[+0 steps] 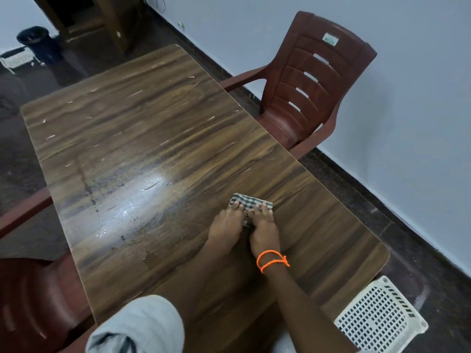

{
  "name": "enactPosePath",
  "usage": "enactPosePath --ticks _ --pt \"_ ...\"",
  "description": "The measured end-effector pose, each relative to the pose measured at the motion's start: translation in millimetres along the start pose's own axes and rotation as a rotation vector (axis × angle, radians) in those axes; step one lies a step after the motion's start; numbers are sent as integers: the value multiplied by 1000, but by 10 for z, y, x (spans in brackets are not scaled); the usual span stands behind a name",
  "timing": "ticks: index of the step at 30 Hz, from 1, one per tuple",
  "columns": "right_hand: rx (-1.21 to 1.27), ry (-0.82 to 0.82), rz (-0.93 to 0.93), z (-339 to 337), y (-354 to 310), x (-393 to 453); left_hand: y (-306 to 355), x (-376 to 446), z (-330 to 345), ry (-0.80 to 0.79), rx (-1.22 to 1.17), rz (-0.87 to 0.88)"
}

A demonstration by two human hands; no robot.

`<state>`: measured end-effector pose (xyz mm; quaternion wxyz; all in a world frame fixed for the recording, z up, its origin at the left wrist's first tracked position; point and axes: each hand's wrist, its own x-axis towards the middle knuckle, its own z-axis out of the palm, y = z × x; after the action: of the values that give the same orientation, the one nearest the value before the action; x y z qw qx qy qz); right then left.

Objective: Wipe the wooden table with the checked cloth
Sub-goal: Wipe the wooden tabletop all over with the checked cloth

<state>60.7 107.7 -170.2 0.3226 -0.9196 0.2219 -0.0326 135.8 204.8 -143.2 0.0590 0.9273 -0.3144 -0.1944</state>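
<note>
Fingers (265, 208) of both hands lie straight and flat, pressing the checked cloth (248, 201) onto the wooden table (142, 128); left hand (225, 226) and right hand (263, 231) touch side by side. Even downward pressure suits long strokes. Beyond the cloth the tabletop lies open; right of it, the table edge and a brown chair (313, 80) stand near.

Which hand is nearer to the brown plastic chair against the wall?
The right hand, the one with the orange wrist cord. It presses the checked cloth on the side toward the chair; the left hand lies beside it, farther from the chair.
</note>
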Motion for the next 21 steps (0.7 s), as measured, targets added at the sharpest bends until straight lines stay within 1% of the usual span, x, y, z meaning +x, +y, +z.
enactPosePath --ticks 4,7,11,14,18,21 --pt "32 -26 -86 217 -144 -412 -290 -485 89 -11 -41 55" --pt "29 -39 -108 201 -14 -672 -207 -703 207 -52 -52 70" --pt "21 -24 -38 -8 209 -609 115 -575 266 -46 -19 33" --pt "-23 -21 -11 -51 178 -419 147 -414 235 -32 -45 -2" --pt "-41 -34 -39 134 -108 -215 -175 -361 137 3 -73 -47" --pt "-33 -61 -86 332 -341 -274 -499 -512 142 10 -76 -30"
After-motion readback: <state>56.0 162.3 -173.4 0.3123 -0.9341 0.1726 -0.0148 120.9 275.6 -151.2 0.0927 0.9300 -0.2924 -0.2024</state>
